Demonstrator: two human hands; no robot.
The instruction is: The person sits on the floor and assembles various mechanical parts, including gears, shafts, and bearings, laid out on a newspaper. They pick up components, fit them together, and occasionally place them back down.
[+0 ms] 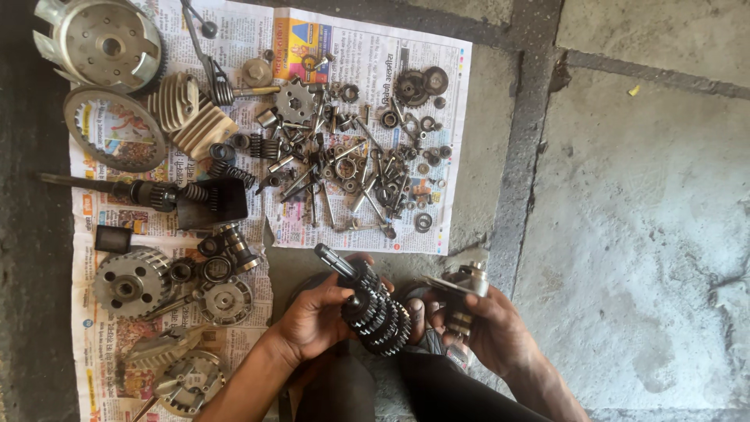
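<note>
- Newspaper (156,234) covers the far-left floor (641,234), loaded with parts: a finned drum (105,39) in the far corner, a ring gear (115,129) beside it, a clutch hub (129,283) nearer in.
- Right of those, a thick scatter of bolts (351,168) and washers, well apart from the hands.
- Near centre, the gear shaft (371,305) sits above the lap, off the paper. Its long axis runs diagonally: the bare end points far-left, the stacked gears bunch toward the near-right.
- Left hand (316,316) wraps the gear stack, fingers curled round it, thumb on top.
- Right hand (488,328) clamps a small metal housing (461,289), fingers closed on its underside.
- My read: best to keep that shaft tilted with the gears low so none slide off the free end, and support the stack from beneath.
</note>
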